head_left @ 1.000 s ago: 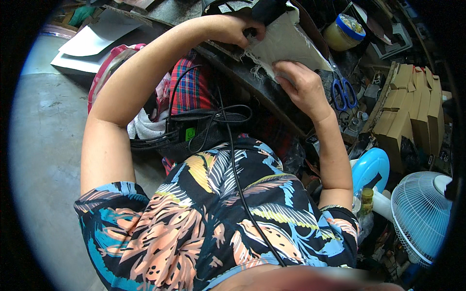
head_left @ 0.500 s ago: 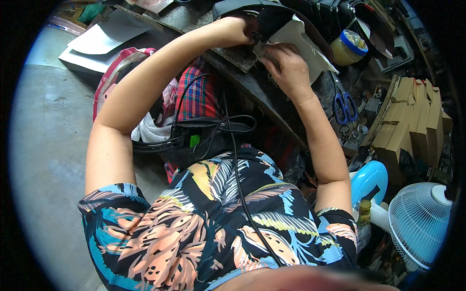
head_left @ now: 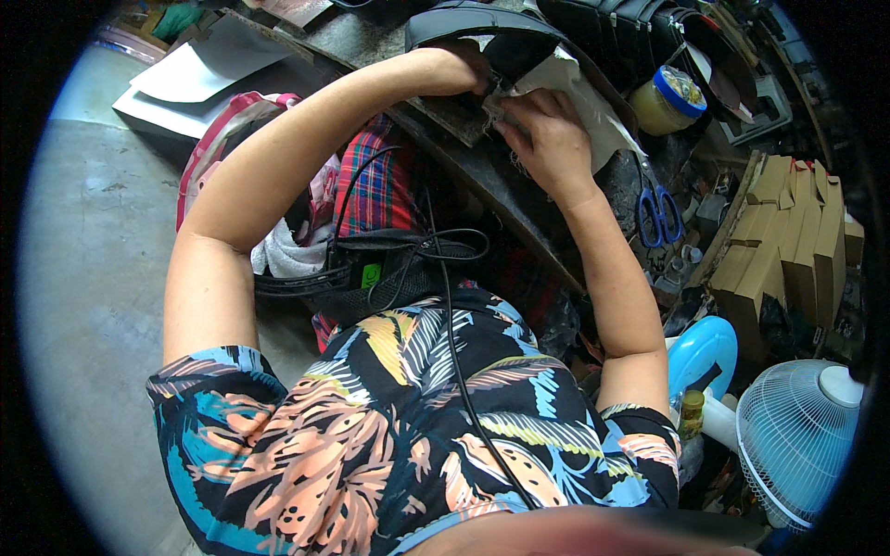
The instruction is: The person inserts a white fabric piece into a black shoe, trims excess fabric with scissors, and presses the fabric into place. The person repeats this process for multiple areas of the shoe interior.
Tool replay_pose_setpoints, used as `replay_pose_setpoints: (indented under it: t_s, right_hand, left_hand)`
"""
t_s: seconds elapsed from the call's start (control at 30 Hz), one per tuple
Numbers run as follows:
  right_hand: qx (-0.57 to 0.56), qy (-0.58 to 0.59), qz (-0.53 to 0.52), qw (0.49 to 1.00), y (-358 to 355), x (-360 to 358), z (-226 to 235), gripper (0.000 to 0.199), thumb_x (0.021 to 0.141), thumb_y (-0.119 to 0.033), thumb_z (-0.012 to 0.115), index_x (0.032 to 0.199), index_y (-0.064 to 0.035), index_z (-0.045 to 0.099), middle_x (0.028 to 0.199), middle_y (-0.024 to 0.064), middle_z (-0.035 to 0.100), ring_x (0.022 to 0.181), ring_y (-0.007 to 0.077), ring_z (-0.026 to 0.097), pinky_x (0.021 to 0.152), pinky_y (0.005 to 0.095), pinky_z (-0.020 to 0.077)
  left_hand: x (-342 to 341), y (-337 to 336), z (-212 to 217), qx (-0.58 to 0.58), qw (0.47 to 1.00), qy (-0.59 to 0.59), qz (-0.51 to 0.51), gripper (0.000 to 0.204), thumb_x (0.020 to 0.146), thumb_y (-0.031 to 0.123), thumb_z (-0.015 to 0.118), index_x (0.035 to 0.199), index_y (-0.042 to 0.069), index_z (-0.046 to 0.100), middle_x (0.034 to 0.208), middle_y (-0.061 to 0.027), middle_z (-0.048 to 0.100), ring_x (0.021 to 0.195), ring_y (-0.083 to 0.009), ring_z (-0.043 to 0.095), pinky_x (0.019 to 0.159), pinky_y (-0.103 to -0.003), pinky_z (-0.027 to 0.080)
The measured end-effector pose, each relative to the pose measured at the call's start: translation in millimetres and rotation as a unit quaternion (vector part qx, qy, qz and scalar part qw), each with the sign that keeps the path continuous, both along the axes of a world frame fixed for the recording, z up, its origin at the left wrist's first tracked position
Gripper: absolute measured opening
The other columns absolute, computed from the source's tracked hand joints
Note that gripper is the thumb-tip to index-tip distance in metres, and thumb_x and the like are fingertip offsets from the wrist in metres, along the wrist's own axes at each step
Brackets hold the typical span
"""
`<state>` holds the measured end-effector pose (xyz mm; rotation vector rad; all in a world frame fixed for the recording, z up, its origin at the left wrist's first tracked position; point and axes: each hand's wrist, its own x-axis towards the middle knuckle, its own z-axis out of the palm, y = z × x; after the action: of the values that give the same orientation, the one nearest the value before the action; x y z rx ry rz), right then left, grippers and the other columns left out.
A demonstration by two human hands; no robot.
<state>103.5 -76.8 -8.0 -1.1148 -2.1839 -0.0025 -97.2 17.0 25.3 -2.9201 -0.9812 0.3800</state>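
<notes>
Frayed cloth (head_left: 604, 100), greyish white, sits up and to the left of the blue-handled scissors (head_left: 659, 219), spread against a curved black bag-like piece (head_left: 491, 25) over the worktop (head_left: 320, 39). From where I stand, the right hand (head_left: 551, 139) is above and left of the scissors, its grip drawn into a narrow pinch, thumb and forefinger together on the ragged edge of that cloth. The left hand (head_left: 459, 69) is farther to the upper left of the scissors, fingers bent in at the black piece; they are mostly hidden, so I cannot tell how tight that grip is or exactly what it has hold of.

As I judge it, the step in hand is working the ragged edge where the cloth meets the black piece. The next move seems to call for a steady left hand and a small, careful pinch from the right, since loose threads could slip or snag.

As for containers, a blue-lidded jar (head_left: 656, 107) stands above the scissors, with something pale yellow inside that I can't identify. Cardboard boxes (head_left: 779, 232) stand close together to the right of the scissors, their insides out of my sight. Well below the scissors, a smaller jar (head_left: 692, 413) shows greenish-yellow by the fan (head_left: 799, 435). Far left of the scissors is a pink-trimmed bag (head_left: 197, 167); whether the white towel (head_left: 280, 248) near it lies inside, I cannot tell.
</notes>
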Motion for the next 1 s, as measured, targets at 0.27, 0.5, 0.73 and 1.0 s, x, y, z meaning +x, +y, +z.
replay_pose_setpoints:
  t_s: [0.27, 0.5, 0.73, 1.0]
  right_hand:
    - [-0.051, 0.13, -0.017, 0.99, 8.1, 0.9, -13.2, 0.016, 0.085, -0.015, 0.071, 0.1, -0.0103, 0.071, 0.094, 0.0104, 0.068, 0.09, 0.0343, 0.064, 0.078, 0.0427, 0.0528]
    - [-0.056, 0.112, -0.02, 0.992, 5.9, 3.4, -8.3, 0.008, 0.086, -0.015, 0.07, 0.092, -0.0096, 0.069, 0.093, 0.0094, 0.067, 0.09, 0.0323, 0.065, 0.075, 0.0407, 0.0534]
    - [0.042, -0.02, 0.009, 0.999, -1.5, -2.1, 0.3, 0.013, 0.08, -0.009, 0.073, 0.092, -0.0084, 0.069, 0.101, 0.005, 0.068, 0.094, 0.027, 0.064, 0.081, 0.0382, 0.0542]
    - [0.043, -0.039, 0.042, 0.997, 2.3, -0.8, 0.7, 0.014, 0.08, -0.005, 0.072, 0.093, -0.0078, 0.069, 0.109, 0.0026, 0.069, 0.102, 0.025, 0.062, 0.088, 0.0368, 0.0535]
  left_hand:
    - [1.9, -10.5, 2.6, -0.079, 0.987, -0.102, 0.093, 0.024, 0.092, 0.015, 0.054, 0.107, 0.013, 0.073, 0.112, -0.0139, 0.067, 0.107, -0.0313, 0.063, 0.093, -0.039, 0.051]
    - [-4.5, 1.2, -4.8, -0.036, 0.998, -0.04, -0.015, 0.025, 0.094, 0.016, 0.053, 0.109, 0.012, 0.072, 0.11, -0.0148, 0.066, 0.108, -0.0324, 0.062, 0.093, -0.04, 0.051]
    - [-6.4, 0.4, -7.2, -0.04, 0.994, -0.103, -0.021, 0.024, 0.091, 0.019, 0.055, 0.102, 0.006, 0.072, 0.101, -0.0173, 0.068, 0.099, -0.0348, 0.065, 0.09, -0.042, 0.052]
    - [2.3, 8.0, -11.5, -0.105, 0.978, -0.142, 0.108, 0.034, 0.091, 0.034, 0.058, 0.097, 0.003, 0.072, 0.105, -0.0206, 0.069, 0.098, -0.0367, 0.066, 0.086, -0.044, 0.052]
